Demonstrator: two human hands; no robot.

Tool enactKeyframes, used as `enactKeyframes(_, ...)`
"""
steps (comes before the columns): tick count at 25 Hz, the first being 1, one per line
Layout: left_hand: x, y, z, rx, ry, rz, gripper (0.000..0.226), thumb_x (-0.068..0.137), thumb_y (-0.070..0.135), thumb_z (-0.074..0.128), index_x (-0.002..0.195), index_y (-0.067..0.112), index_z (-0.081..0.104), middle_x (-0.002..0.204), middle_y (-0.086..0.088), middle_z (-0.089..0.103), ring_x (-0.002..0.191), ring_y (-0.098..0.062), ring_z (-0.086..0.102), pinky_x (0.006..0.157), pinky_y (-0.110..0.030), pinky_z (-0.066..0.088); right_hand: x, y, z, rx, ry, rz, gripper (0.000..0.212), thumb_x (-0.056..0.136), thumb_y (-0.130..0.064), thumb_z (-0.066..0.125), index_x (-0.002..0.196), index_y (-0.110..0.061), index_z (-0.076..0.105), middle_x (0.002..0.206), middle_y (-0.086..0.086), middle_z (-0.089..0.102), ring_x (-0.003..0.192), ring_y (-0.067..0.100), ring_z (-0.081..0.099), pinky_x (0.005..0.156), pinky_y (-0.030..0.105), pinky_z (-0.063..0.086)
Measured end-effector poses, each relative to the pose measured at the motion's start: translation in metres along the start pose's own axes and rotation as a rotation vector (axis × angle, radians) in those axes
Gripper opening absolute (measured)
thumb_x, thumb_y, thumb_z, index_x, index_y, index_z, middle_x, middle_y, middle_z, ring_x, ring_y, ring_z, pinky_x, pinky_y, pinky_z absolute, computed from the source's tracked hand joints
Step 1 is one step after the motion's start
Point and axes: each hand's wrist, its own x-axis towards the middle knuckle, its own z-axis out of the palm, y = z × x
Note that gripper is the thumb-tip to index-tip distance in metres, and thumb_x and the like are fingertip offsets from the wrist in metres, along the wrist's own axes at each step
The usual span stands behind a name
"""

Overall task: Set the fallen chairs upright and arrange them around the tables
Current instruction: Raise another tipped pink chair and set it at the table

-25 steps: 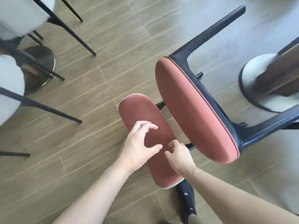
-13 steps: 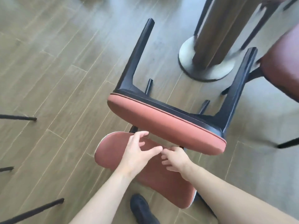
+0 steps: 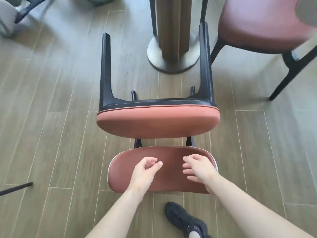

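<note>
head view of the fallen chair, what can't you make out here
- Table top: cut off by the top edge; only the table pedestal shows.
- Grip: left hand and right hand lie over the backrest; contact unclear.
- Fallen chair: its seat hides the rear legs' joints.
- Grey chair: blurred, cut by the left edge.

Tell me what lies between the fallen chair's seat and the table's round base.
In the head view, the fallen chair's two upper black legs run from its seat toward the table base; between them lies bare wood floor, nothing else.
</note>
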Motion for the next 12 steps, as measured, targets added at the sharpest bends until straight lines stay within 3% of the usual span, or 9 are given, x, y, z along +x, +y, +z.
enactKeyframes(3,-0.023,-0.02,0.01,0.033,-0.012,-0.022,0.015,0.089,0.036,0.07,0.104,0.031,0.068,0.113,0.011,0.067,0.111,-0.008,0.061,0.1,-0.034,0.047,-0.013,0.049,-0.01,-0.008,0.039,0.018,0.014,0.094,-0.028,0.06,0.097,-0.015,0.065,0.1,0.005,0.071,0.09,0.021,0.072,0.086,0.04,0.058)
enactKeyframes(8,-0.062,-0.047,0.026,-0.143,-0.032,-0.077,0.017,0.092,0.035,0.068,0.107,0.027,0.071,0.116,0.01,0.069,0.106,-0.008,0.067,0.093,-0.032,0.051,-0.043,0.112,0.005,0.237,0.042,0.121,0.015,0.095,-0.026,0.062,0.1,-0.012,0.065,0.105,0.01,0.07,0.09,0.023,0.071,0.079,0.037,0.058)
enactKeyframes(12,-0.048,-0.08,0.021,-0.296,-0.116,-0.21,0.028,0.092,0.035,0.067,0.118,0.024,0.066,0.121,0.002,0.07,0.108,-0.017,0.069,0.095,-0.039,0.052,-0.036,0.147,0.027,0.46,0.057,0.117,0.019,0.094,-0.029,0.064,0.103,-0.012,0.065,0.107,0.009,0.071,0.093,0.022,0.071,0.081,0.037,0.057)
